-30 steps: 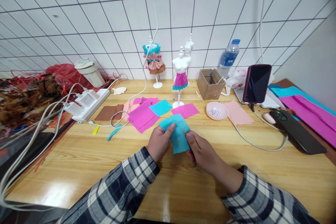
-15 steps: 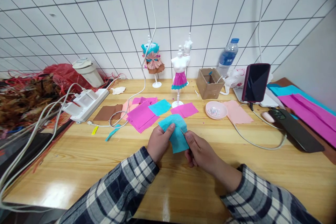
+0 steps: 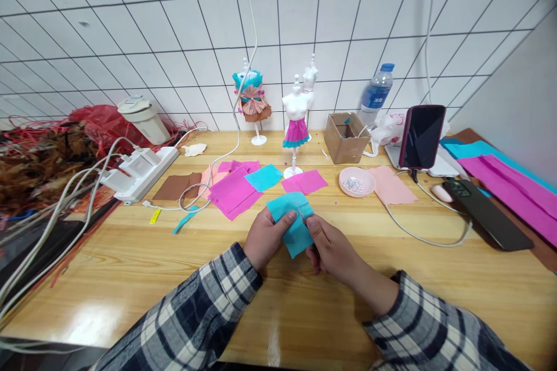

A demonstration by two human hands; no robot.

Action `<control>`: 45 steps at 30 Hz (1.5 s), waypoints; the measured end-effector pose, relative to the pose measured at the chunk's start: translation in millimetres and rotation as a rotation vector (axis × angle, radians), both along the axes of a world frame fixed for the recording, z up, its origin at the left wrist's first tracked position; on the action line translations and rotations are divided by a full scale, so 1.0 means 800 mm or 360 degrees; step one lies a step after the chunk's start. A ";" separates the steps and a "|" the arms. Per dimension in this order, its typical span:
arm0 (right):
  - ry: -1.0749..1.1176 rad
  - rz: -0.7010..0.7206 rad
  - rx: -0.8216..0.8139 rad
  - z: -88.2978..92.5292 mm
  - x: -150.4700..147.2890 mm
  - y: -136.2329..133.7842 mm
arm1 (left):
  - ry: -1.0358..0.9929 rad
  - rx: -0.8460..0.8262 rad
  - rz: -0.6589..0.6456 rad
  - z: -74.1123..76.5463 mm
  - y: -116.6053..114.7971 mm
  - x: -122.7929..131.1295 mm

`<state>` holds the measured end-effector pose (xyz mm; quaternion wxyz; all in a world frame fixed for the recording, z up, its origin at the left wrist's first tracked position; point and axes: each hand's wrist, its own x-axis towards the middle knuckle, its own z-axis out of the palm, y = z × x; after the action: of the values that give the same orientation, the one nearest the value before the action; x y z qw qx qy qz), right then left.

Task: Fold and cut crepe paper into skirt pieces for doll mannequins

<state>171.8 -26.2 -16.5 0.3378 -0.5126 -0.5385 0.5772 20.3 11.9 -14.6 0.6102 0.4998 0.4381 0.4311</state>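
A turquoise piece of crepe paper (image 3: 292,237) is held up over the table between my hands. My left hand (image 3: 266,237) grips its left side, thumb on top and fingers behind. My right hand (image 3: 333,246) is closed round what looks like small scissors (image 3: 301,215); their thin metal blades lie at the paper's upper right part, and the handles are mostly hidden in the hand. Beyond the hands lie a turquoise sheet (image 3: 263,178) and magenta sheets (image 3: 235,192). A white dress form (image 3: 296,107) wears a magenta skirt with a turquoise hem.
Rhinestones sit in a pink dish (image 3: 348,190) at the right, near a cardboard box (image 3: 346,148). A phone (image 3: 422,139) stands upright; another dark phone (image 3: 487,214) lies flat. On the left are a power strip (image 3: 148,177), a looped white cable (image 3: 185,200) and brown sheets (image 3: 174,188).
The metal blades now show more fully on the turquoise paper, which has tilted slightly. My left thumb has shifted a little to the right and down, closer to my right hand.
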 end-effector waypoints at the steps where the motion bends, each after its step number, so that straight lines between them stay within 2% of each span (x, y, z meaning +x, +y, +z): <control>1: -0.0007 -0.0001 0.0012 0.000 0.000 0.000 | 0.0009 0.0005 -0.0005 0.000 0.000 0.000; 11: -0.0090 0.0002 0.0095 -0.002 0.003 0.001 | -0.0072 -0.0040 0.0016 0.004 -0.002 0.001; 18: -0.0024 0.0109 0.0034 -0.007 0.000 -0.002 | -0.0301 -0.0109 0.0198 -0.007 0.004 0.000; 23: 0.0039 0.0069 -0.0005 -0.008 -0.001 -0.002 | -0.0228 -0.0086 0.0086 -0.001 -0.001 0.002; 29: 0.0041 0.0028 -0.0070 -0.007 -0.002 -0.002 | -0.0216 -0.0048 0.0185 -0.001 0.002 0.001; 38: 0.0090 0.0015 -0.0101 -0.005 -0.001 -0.002 | -0.0036 0.0083 0.0109 0.006 -0.003 0.002; 45: 0.0048 -0.0014 -0.0039 -0.002 0.000 -0.001 | -0.0144 -0.0063 0.0004 0.006 -0.004 0.002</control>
<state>172.1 -27.4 -18.4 0.3422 -0.5104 -0.5239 0.5899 21.6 8.7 -10.0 0.6386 0.4672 0.4192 0.4453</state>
